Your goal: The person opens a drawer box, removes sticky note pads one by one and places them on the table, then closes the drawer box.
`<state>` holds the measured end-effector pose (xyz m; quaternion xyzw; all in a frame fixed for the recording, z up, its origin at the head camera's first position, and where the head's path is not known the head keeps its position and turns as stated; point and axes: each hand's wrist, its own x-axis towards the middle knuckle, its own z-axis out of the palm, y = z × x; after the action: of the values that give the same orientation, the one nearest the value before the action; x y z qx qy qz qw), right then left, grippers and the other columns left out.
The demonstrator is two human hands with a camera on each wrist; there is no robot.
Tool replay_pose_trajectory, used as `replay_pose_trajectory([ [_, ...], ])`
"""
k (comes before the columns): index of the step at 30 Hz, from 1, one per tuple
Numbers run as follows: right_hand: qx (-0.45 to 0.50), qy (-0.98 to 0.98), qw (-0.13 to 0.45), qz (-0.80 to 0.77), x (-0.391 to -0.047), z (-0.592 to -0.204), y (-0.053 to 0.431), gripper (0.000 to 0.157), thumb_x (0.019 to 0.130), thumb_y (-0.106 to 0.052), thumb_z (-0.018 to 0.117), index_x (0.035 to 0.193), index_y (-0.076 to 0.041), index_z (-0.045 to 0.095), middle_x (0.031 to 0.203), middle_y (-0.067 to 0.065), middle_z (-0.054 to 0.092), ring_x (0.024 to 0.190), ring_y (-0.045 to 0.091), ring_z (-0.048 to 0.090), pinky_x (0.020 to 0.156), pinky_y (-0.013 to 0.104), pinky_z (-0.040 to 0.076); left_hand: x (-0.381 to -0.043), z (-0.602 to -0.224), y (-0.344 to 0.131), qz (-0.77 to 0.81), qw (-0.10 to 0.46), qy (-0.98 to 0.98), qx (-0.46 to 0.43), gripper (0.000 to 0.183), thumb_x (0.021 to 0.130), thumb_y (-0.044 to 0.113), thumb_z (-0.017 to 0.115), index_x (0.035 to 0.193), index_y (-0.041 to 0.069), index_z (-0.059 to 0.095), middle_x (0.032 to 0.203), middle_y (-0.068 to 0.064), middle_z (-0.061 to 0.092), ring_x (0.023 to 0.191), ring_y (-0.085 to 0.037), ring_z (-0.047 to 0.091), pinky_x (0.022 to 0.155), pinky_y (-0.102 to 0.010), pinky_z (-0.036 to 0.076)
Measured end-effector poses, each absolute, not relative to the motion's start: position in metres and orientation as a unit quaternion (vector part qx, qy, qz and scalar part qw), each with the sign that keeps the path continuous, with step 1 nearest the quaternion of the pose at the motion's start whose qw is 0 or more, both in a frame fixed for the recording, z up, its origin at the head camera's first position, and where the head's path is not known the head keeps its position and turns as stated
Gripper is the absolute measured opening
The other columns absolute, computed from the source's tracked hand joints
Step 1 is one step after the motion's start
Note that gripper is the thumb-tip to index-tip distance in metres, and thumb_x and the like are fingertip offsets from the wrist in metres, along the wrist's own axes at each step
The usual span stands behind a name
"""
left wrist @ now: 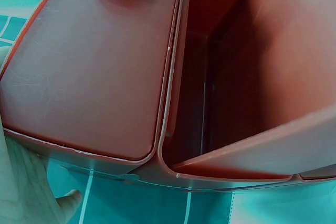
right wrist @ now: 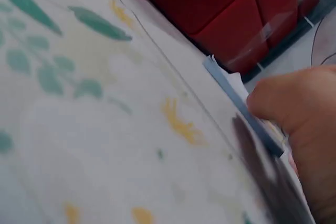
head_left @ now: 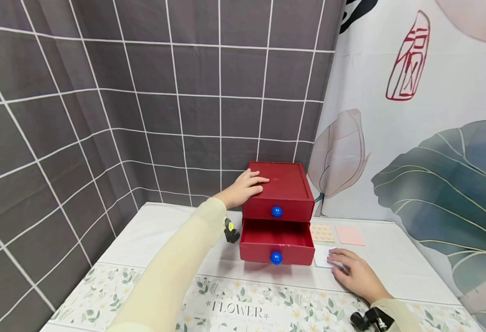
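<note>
One red drawer box (head_left: 282,184) has its upper drawer (head_left: 251,210) closed and its lower drawer (head_left: 257,252) pulled out below, each with a blue knob. Left hand (head_left: 244,188) rests on the box's top left edge, fingers spread and nearly straight. Right hand (head_left: 356,272), to the box's right, touches a white notepad (head_left: 321,259) with bent fingers; whether it pinches the pad I cannot tell. Beside the box, beyond that notepad, lie a patterned pad (head_left: 322,234) and a pink pad (head_left: 350,235). Grey checked cloth (head_left: 197,115) hangs behind the box, with a flower-printed curtain (head_left: 446,184) to its right. A printed mat (head_left: 230,313) lies in front of the box; the left sleeve (head_left: 172,272) crosses and hides part of it, while the right fingers cover part of the notepad.

Only the left wrist view looks closely along the pulled-out drawer's inner wall, past the box's side. From the right wrist, the notepad shows a blue edge with the thumb against it, detail hidden from the head.
</note>
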<state>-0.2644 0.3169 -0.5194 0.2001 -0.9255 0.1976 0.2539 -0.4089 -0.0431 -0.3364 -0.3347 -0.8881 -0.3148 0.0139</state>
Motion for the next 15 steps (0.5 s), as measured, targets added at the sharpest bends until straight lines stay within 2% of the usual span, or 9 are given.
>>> replay_pose_trajectory([
  [3,0.217,-0.901,0.314,0.206,-0.263,-0.511,0.315,0.029,0.069,-0.01,0.075,0.096,-0.018,0.069,0.108,-0.002,0.061,0.101,0.02,0.055,0.094,0.009,0.025,-0.409,-0.336,-0.043,-0.316,0.016,-0.887,-0.337,0.039,0.093,0.034,0.046,0.132,0.028,0.051,0.146,-0.002,0.028,0.138,-0.019,0.0,0.108,-0.046,0.01],
  [5,0.226,-0.885,0.348,0.21,-0.263,-0.503,0.311,0.028,0.07,-0.008,0.073,0.096,-0.018,0.068,0.104,-0.003,0.062,0.098,0.02,0.056,0.095,0.006,0.021,-0.409,-0.335,-0.043,-0.312,0.019,-0.888,-0.338,0.039,0.094,0.034,0.046,0.132,0.028,0.051,0.146,-0.002,0.028,0.138,-0.019,0.0,0.108,-0.046,0.01],
  [11,0.289,-0.824,0.435,0.221,-0.264,-0.472,0.292,0.021,0.079,-0.016,0.063,0.098,-0.013,0.069,0.097,-0.001,0.065,0.091,0.018,0.059,0.094,0.013,0.031,-0.41,-0.335,-0.043,-0.306,0.028,-0.888,-0.344,0.038,0.094,0.031,0.046,0.131,0.026,0.052,0.145,-0.005,0.03,0.138,-0.024,0.002,0.108,-0.046,0.01],
  [15,0.322,-0.778,0.491,0.225,-0.263,-0.45,0.276,0.023,0.085,-0.023,0.056,0.096,-0.009,0.07,0.092,0.002,0.067,0.085,0.023,0.061,0.091,0.02,0.036,-0.41,-0.336,-0.043,-0.306,0.023,-0.888,-0.341,0.038,0.094,0.032,0.046,0.131,0.026,0.052,0.146,-0.005,0.029,0.138,-0.024,0.002,0.108,-0.046,0.01],
])
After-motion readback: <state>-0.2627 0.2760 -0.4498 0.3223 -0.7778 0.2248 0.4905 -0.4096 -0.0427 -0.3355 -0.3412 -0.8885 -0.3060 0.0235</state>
